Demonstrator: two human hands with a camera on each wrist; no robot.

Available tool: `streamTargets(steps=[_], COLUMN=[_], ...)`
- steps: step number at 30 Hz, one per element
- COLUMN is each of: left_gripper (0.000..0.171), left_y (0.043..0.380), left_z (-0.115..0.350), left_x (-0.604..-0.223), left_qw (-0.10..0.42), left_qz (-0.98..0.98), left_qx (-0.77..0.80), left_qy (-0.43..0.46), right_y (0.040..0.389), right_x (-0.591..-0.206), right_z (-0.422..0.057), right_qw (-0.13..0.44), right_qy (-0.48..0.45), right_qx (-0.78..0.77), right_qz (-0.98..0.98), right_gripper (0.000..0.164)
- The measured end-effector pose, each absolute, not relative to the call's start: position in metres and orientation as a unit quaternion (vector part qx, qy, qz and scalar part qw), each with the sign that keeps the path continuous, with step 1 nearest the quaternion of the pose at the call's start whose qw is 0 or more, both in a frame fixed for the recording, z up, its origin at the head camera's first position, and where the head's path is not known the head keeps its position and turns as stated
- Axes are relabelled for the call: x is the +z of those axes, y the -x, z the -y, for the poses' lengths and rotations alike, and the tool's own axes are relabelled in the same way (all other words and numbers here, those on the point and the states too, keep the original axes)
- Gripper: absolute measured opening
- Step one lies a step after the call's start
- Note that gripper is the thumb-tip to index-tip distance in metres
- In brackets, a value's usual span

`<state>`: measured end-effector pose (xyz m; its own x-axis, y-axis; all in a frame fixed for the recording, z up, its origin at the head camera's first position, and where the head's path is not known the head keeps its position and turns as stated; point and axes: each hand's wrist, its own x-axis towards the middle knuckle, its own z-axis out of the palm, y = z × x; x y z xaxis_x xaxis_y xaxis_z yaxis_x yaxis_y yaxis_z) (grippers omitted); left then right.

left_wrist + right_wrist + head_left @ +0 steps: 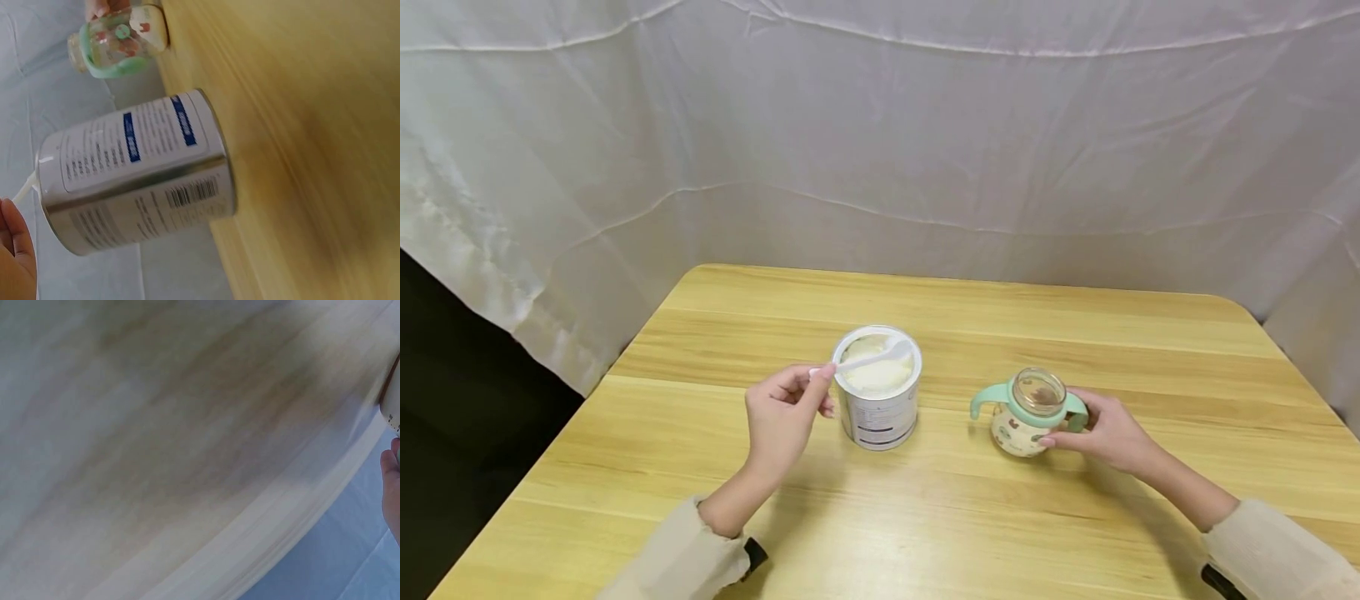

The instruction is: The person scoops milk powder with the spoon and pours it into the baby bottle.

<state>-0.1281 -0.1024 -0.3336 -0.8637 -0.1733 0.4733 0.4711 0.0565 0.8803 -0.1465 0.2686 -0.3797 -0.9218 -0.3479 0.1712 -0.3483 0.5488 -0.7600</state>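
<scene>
A tin (882, 421) of pale powder stands without a lid, left of the table's middle. My left hand (786, 417) pinches the handle end of a white plastic scoop (871, 358), which lies across the tin's mouth in the head view; its bowl points right. To the right is a clear baby bottle (1017, 433) with a green two-handled collar, a printed pattern and no cap. My right hand (1103, 433) holds it by its right handle, thumb against the side. In the left wrist view, whitish contents (153, 25) show at the bottle's bottom.
The wooden table (955, 533) has rounded far corners. Pale cloth curtains (925, 150) hang behind it and along both sides. A dark gap (460, 400) lies past the table's left edge.
</scene>
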Motion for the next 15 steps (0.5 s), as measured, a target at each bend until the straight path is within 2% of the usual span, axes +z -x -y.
streamTargets(steps=[10, 15], left_gripper=[0.019, 0.02], left_y=[0.137, 0.142], left_z=[0.117, 0.12], left_x=[-0.339, -0.339], left_qw=[0.217, 0.19], left_qz=[0.708, 0.72], left_qx=[-0.671, -0.667], left_qy=[0.037, -0.012], right_y=[0.148, 0.148], right_x=[-0.379, -0.38], right_z=[-0.268, -0.269], right_qw=[-0.001, -0.004], right_qy=[-0.198, -0.194], right_qx=[0.431, 0.431], right_qz=[0.88, 0.881], right_gripper=[0.051, 0.051])
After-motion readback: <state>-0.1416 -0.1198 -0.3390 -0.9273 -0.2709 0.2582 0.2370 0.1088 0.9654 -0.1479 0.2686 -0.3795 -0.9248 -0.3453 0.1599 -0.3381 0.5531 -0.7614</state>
